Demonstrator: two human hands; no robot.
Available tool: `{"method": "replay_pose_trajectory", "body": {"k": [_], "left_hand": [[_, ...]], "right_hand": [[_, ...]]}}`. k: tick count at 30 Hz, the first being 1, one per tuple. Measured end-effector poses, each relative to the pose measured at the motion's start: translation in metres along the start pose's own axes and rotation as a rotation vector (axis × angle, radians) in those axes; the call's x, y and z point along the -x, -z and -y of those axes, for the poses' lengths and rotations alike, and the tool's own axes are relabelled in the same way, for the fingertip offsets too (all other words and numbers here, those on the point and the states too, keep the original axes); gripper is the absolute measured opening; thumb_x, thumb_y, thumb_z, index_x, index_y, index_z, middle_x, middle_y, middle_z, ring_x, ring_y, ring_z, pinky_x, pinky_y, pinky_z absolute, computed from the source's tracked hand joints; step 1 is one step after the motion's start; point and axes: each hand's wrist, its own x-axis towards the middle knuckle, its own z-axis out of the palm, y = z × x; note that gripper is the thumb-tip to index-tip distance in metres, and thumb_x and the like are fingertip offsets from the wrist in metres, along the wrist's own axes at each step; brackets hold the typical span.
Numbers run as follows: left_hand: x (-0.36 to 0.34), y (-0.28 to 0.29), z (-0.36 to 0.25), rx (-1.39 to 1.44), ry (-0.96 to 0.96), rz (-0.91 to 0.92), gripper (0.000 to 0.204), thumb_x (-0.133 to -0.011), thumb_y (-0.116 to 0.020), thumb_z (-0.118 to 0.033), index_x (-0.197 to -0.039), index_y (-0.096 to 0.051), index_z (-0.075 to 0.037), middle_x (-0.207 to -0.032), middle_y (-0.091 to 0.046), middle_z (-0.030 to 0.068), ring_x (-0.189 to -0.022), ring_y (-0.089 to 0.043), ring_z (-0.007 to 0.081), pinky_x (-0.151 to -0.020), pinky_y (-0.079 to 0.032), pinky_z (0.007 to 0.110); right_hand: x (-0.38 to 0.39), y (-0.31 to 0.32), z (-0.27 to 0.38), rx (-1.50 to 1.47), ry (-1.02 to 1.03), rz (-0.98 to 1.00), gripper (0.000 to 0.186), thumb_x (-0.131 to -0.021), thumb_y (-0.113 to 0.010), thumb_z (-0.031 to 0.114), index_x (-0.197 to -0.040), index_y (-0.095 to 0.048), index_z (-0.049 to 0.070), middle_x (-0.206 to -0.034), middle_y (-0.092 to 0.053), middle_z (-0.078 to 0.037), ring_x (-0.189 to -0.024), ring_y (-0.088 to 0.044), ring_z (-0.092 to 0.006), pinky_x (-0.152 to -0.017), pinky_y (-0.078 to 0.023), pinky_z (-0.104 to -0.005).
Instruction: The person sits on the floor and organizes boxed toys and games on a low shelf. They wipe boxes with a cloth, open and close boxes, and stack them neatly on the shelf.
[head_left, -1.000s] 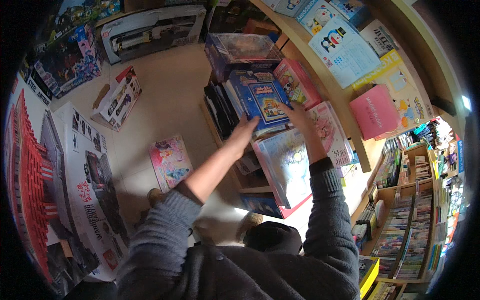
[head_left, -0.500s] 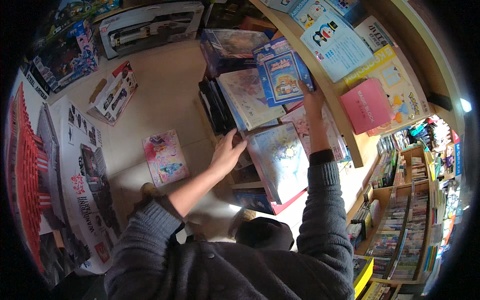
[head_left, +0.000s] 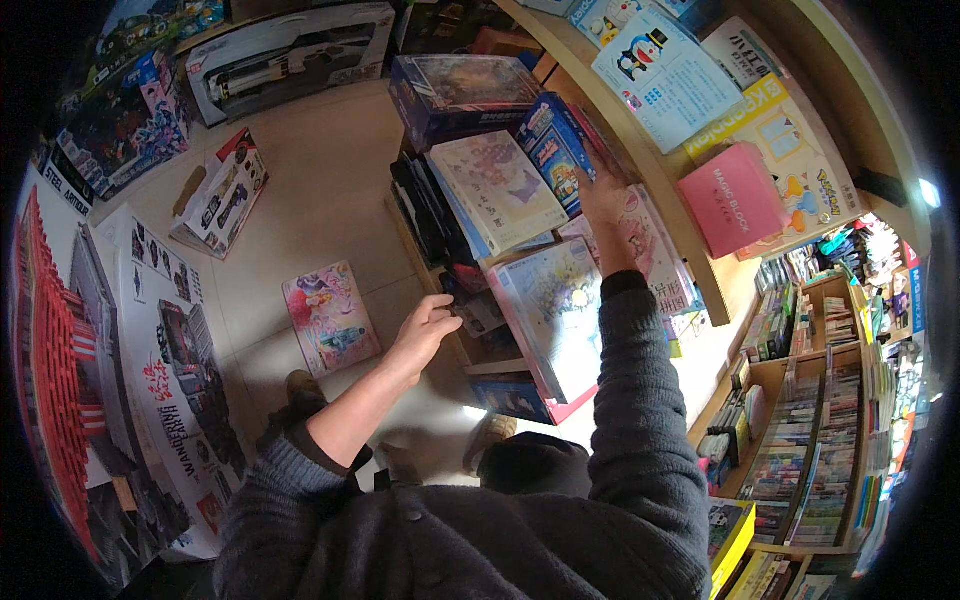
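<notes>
A blue box (head_left: 556,155) with a cartoon picture stands tilted on the far side of the low shelf, its face foreshortened. My right hand (head_left: 603,195) grips its right edge, the fingers partly hidden behind it. To its left lies a white box with a pale floral cover (head_left: 497,190). Nearer me is a stack topped by a white box with blue and yellow flowers (head_left: 560,310). A pink box (head_left: 640,250) sits under my right forearm. My left hand (head_left: 425,335) hovers empty by the shelf's left edge, fingers loosely apart.
A dark blue box (head_left: 465,90) sits at the shelf's far end. On the floor lie a pink picture box (head_left: 331,316) and a white toy-car box (head_left: 222,195). A wooden ledge at right carries a small pink box (head_left: 733,207). Large boxes (head_left: 170,370) line the left.
The blue box has gone from lying face up to steeply tilted, turned by my right hand. My left hand has moved off the stack, back and to the left.
</notes>
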Motion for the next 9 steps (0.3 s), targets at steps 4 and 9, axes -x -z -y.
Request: {"method": "replay_pose_trajectory", "body": {"k": [4,9], "left_hand": [[-0.001,0.005,0.0,0.015,0.01,0.006,0.046,-0.081,-0.055,-0.019,-0.123,-0.041,-0.005,-0.117,-0.047,0.0169,-0.112,-0.042,0.0244,-0.096,-0.031,0.034],[-0.003,0.008,0.001,0.06,0.014,-0.006,0.046,-0.081,-0.055,-0.02,-0.123,-0.042,-0.007,-0.117,-0.048,0.0125,-0.111,-0.043,0.0234,-0.096,-0.03,0.033]], "right_hand": [[0.002,-0.001,0.005,0.179,-0.051,0.069,0.057,-0.068,-0.069,0.023,-0.122,-0.05,0.019,-0.11,-0.056,-0.012,-0.108,-0.048,-0.0311,-0.091,-0.038,-0.0432],[0.001,0.011,0.009,0.371,-0.139,0.267,0.064,-0.066,-0.071,0.034,-0.124,-0.048,0.022,-0.12,-0.051,-0.011,-0.116,-0.039,-0.0325,-0.097,-0.027,-0.0513]]}}
